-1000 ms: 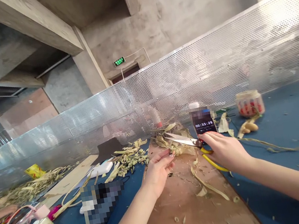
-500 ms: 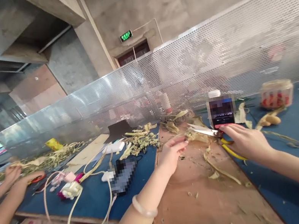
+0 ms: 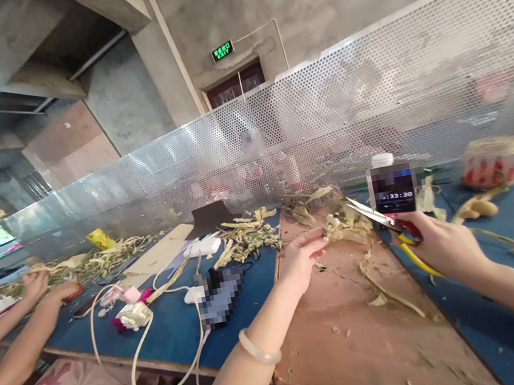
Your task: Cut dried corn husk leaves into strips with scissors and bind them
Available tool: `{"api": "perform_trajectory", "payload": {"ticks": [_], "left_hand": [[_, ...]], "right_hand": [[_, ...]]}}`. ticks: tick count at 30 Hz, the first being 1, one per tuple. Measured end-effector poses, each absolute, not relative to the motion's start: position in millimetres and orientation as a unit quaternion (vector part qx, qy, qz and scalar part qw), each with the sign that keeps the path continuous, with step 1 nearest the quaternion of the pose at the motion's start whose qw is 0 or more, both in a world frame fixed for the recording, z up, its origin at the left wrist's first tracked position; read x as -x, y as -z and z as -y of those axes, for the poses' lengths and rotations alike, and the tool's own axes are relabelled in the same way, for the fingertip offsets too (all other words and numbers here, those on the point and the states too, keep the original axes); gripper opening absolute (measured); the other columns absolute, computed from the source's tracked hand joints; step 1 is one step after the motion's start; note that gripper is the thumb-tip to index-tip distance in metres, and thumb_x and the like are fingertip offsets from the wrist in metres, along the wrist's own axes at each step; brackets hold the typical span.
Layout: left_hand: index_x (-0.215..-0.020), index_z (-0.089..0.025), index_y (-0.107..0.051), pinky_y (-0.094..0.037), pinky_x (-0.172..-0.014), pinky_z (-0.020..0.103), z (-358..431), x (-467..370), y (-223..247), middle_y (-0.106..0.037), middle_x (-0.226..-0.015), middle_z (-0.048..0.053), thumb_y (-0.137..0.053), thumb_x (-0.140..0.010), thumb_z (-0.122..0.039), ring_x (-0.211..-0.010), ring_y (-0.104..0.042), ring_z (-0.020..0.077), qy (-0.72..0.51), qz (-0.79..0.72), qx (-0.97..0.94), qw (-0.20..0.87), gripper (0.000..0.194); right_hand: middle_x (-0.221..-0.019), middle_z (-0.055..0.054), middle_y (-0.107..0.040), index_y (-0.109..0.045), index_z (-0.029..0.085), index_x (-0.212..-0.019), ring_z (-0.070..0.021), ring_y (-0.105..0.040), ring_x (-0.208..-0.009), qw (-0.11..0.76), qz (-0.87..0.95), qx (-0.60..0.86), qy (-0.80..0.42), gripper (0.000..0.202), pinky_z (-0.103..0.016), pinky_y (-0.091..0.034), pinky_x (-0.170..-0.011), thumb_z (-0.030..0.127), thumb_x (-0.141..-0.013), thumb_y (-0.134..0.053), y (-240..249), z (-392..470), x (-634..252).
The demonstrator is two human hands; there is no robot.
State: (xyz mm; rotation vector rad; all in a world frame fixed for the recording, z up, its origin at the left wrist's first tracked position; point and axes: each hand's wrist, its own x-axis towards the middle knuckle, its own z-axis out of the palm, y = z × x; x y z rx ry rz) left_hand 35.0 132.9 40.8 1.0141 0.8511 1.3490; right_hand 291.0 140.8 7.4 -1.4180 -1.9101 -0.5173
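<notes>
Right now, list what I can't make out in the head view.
Head view, all items:
- Left hand: anything pinched at its fingertips is too small to tell.
- Scissors: part of the handles is hidden by the right hand.
- Timer screen: pixelation covers its upper part and leading digits.
- Jar: its red markings are blurred.
- Co-worker's arms: cut off by the left edge.

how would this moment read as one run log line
left hand: at dried plant pieces | right hand: holding scissors | work surface: brown board | beyond right hand: jar
</notes>
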Motion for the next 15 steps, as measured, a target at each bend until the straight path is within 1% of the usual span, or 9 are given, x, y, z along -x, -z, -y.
{"api": "perform_trajectory", "payload": {"ticks": [2, 5, 9, 12, 15], "left_hand": [[-0.08, -0.015, -0.072, -0.041, -0.072, 0.026, -134.4, -32.8, -41.8, -0.072, -0.086, 0.007, -0.076, -0.058, -0.014, -0.079, -0.061, 0.0143, -0.584, -0.363, -0.43, 0.585, 0.023], [-0.08, -0.015, -0.072, -0.041, -0.072, 0.026, -135.1, -30.8, -42.8, -0.072, -0.086, 0.007, -0.076, -0.058, -0.014, -0.08, -0.061, 0.0145, -0.59, -0.358, -0.427, 0.584, 0.023], [-0.082, -0.015, -0.072, -0.042, -0.072, 0.027, -134.1, -30.9, -42.1, -0.072, -0.087, 0.009, -0.076, -0.059, -0.014, -0.081, -0.062, 0.0157, -0.589, -0.354, -0.429, 0.587, 0.023], [-0.083, -0.015, -0.072, -0.042, -0.07, 0.026, -133.1, -31.7, -41.3, -0.073, -0.086, 0.009, -0.076, -0.058, -0.013, -0.077, -0.062, 0.0153, -0.585, -0.356, -0.425, 0.593, 0.025], [-0.083, -0.014, -0.072, -0.043, -0.068, 0.026, -132.2, -31.9, -42.1, -0.073, -0.088, 0.009, -0.075, -0.061, -0.014, -0.071, -0.062, 0.0131, -0.583, -0.352, -0.414, 0.604, 0.023]], "right_hand": [[-0.084, -0.013, -0.071, -0.05, 0.02, -0.108, -0.0294, -0.067, -0.069, 0.344, 0.741, 0.549, 0.175, 0.03, -0.029, -0.042, -0.047, 0.032, -0.081, -0.049, -7.2, -140.7, -290.5], [-0.084, -0.011, -0.072, -0.05, 0.023, -0.106, -0.0288, -0.067, -0.064, 0.347, 0.747, 0.544, 0.16, 0.029, -0.029, -0.043, -0.045, 0.027, -0.077, -0.049, -6.0, -141.0, -287.3], [-0.085, -0.011, -0.072, -0.053, 0.024, -0.1, -0.0287, -0.068, -0.067, 0.353, 0.758, 0.524, 0.162, 0.027, -0.03, -0.046, -0.048, 0.021, -0.073, -0.049, -2.6, -143.4, -283.6], [-0.083, -0.01, -0.072, -0.054, 0.025, -0.097, -0.0287, -0.068, -0.066, 0.343, 0.763, 0.524, 0.16, 0.026, -0.03, -0.046, -0.048, 0.021, -0.073, -0.048, -0.9, -144.8, -283.3], [-0.08, -0.009, -0.072, -0.055, 0.024, -0.097, -0.0267, -0.068, -0.064, 0.321, 0.772, 0.525, 0.159, 0.024, -0.029, -0.045, -0.048, 0.022, -0.075, -0.046, 0.9, -146.4, -284.3]]}}
